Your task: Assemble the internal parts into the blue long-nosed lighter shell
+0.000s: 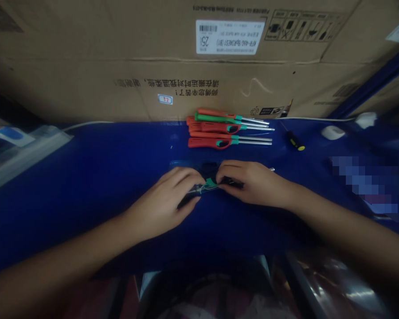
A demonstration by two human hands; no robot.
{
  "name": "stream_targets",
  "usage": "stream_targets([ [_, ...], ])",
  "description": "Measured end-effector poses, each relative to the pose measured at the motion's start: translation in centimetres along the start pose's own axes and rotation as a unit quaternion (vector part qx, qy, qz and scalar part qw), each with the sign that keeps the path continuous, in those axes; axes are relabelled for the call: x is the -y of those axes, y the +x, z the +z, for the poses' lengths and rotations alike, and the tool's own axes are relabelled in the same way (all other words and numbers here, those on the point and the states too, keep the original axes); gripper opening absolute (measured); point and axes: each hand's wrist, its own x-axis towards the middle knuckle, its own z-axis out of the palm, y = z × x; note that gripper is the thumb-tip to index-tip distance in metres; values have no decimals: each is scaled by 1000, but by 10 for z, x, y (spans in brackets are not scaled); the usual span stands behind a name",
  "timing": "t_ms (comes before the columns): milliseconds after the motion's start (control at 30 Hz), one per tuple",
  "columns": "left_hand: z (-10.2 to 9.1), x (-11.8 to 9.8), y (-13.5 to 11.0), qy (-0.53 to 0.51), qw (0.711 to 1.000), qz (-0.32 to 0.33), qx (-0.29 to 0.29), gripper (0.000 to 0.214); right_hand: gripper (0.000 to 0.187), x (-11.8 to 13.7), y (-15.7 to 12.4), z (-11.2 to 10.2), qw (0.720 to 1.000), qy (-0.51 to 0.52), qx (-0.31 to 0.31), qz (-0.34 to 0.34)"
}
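A blue long-nosed lighter (182, 164) lies low over the blue table between my two hands, partly hidden by them. Its green part (210, 182) and some thin wire-like pieces show in the gap. My left hand (173, 199) pinches the lighter's left part between thumb and fingers. Closed round the right part is my right hand (249, 181), with a bit of metal tip showing beyond it. Just behind my hands several red and orange long-nosed lighters (206, 142) lie side by side, metal tubes to the right. A green lighter (216, 118) rests among them.
A large cardboard box (136, 66) stands along the table's back edge. To the right are a black-and-yellow screwdriver (295, 141), a white mouse-like object (333, 132) and a white plug-like piece (366, 119). Clear plastic packaging (36, 146) lies at the left.
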Motion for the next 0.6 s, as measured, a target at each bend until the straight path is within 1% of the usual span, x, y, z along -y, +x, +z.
stream_targets([
  [133,5,5,-2,-25,1000,3,5,31,10,1,1,-2,1000,24,3,-7],
  [333,8,11,-5,2,1000,26,5,36,8,-2,3,-2,998,58,11,-14],
  [467,10,13,-6,9,999,42,5,36,6,-5,4,1,997,74,1,-3],
  [600,10,13,-5,15,999,49,5,36,5,-5,4,0,995,100,9,-2],
])
